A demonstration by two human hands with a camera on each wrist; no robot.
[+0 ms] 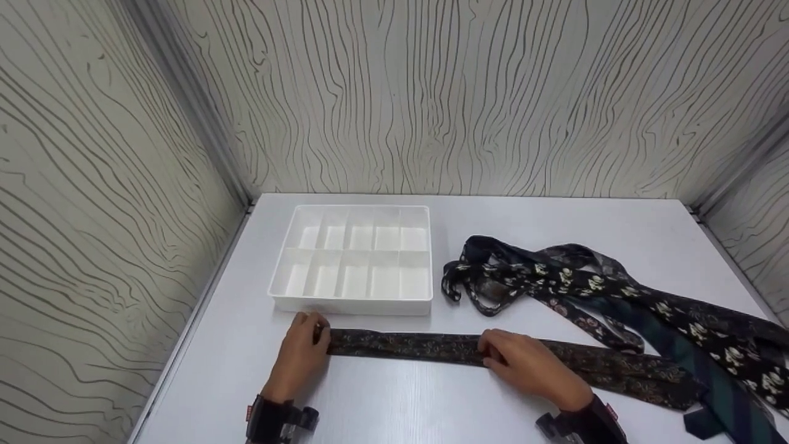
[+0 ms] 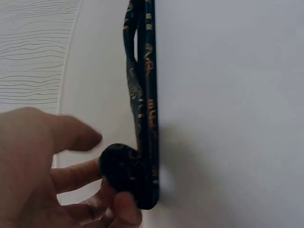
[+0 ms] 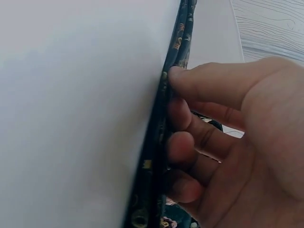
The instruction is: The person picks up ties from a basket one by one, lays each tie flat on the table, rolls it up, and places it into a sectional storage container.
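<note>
A dark patterned necktie (image 1: 404,346) lies stretched sideways across the white table, folded lengthwise into layers. At its left end my left hand (image 1: 304,348) has curled fingers against the tie. In the left wrist view that end forms a small rounded fold (image 2: 124,171); the fingers of the left hand (image 2: 71,175) bend around it, while the thumb stands apart. Farther right, my right hand (image 1: 524,364) holds the tie near its middle. The right wrist view shows the thumb and fingers of the right hand (image 3: 228,128) pinching the layered edge of the necktie (image 3: 154,137).
A white divided box (image 1: 351,306) with several compartments stands behind the tie, close to the left hand. To the right lies a tangled pile with a black floral necktie (image 1: 595,282) and a dark green striped necktie (image 1: 681,348). Patterned walls (image 1: 394,98) border the table.
</note>
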